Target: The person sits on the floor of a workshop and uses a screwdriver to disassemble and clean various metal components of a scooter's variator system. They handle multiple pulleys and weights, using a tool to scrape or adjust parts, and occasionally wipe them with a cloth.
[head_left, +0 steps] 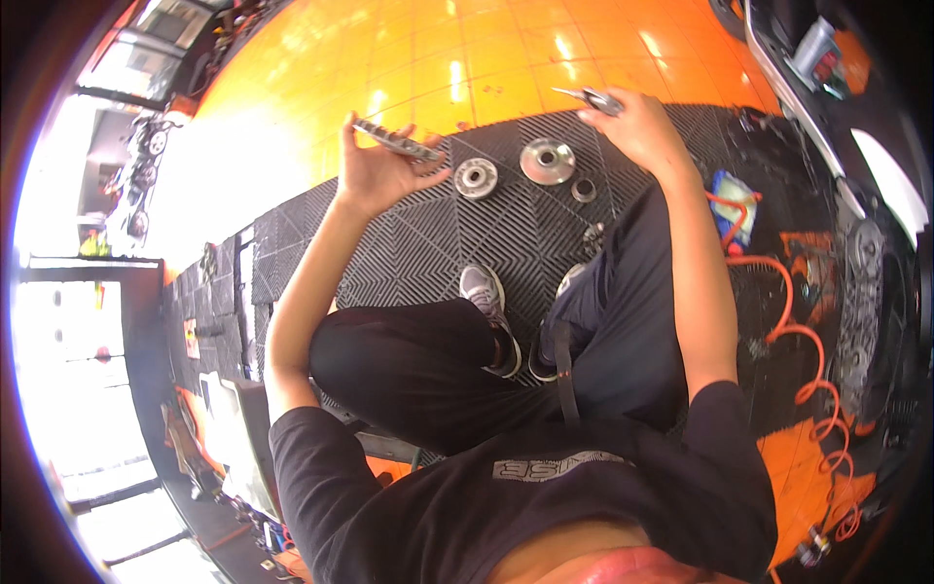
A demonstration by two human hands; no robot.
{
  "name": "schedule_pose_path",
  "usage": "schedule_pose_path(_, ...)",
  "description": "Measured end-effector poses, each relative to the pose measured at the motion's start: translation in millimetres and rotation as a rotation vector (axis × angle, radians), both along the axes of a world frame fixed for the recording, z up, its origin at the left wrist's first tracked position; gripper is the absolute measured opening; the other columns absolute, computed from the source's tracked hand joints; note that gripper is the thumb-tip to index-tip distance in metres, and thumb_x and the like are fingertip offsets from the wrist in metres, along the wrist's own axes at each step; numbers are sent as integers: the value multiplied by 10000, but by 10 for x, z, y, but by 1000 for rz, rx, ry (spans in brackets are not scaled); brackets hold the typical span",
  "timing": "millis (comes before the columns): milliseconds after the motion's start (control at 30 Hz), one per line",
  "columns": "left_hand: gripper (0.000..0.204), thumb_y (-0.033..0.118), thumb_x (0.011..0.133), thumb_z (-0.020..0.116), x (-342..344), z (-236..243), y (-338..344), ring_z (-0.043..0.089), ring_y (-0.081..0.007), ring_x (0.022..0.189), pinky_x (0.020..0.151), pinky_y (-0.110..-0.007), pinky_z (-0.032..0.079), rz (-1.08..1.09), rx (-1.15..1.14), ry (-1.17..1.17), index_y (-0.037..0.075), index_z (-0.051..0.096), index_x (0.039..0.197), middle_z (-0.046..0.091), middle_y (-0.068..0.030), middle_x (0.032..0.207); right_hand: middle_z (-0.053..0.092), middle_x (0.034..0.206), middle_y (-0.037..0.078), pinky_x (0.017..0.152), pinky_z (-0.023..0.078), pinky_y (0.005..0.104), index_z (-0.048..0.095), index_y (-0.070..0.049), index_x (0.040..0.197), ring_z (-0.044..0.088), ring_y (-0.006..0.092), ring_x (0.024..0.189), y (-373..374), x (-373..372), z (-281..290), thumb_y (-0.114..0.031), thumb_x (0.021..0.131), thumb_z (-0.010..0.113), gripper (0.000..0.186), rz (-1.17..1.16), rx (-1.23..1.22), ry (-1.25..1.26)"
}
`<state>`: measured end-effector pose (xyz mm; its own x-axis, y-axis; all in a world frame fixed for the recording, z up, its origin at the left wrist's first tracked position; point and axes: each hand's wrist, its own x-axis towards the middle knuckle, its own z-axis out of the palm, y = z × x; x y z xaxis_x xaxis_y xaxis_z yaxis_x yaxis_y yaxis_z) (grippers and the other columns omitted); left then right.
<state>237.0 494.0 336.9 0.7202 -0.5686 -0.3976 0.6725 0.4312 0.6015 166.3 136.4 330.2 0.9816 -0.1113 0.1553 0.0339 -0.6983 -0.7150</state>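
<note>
Raised over the mat's far left part, my left hand grips a thin round metal plate, seen nearly edge-on, between thumb and fingers. My right hand, farther right, is closed around a small tool with a slim pointed tip aimed left; its exact kind is unclear. Between the hands, on the black mat, lie a metal disc with a central hub and a wider, shinier flanged disc. A small dark ring sits just nearer than the shiny disc. Closer to my right leg is a small metal part.
Black ribbed matting covers the floor around my feet, with orange tiles beyond it. A coiled orange air hose runs along the right, beside a blue-and-yellow packet. Vehicle parts line the right edge.
</note>
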Motion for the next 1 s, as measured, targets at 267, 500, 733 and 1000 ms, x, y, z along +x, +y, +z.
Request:
schedule_pose_path(267,859,730,873,461,143,-140,8,531,-441,1135,932,-573,479,-67,348,-186,70,304,1399,339,-282,1434,711,902,170,768,522,379,688,-49,1108,688,304,831,-162,34,-138,-325,854,715,376,6,137,-6)
schedule_pose_path(500,1065,582,691,753,119,-670,191,420,-455,1296,1068,-546,383,-642,1461,-935,160,243,1526,375,-269,1423,671,751,92,654,482,328,687,-63,1078,624,180,666,-99,71,-242,-368,870,723,371,11,-11,-62)
schedule_pose_path(733,1042,555,642,797,144,-814,1102,466,-411,1287,1080,-484,390,-572,1828,-908,73,354,1453,465,-246,1392,670,771,101,679,481,340,678,-70,1092,627,208,690,-29,113,-265,-392,867,715,395,52,-52,49)
schedule_pose_path(1000,859,450,719,796,-1377,-1835,1172,527,-383,1208,987,-495,442,-9,1601,-784,80,423,1398,561,-233,1278,706,841,88,737,511,337,699,-74,1089,654,187,756,-39,227,-421,-358,850,735,373,128,-82,100)
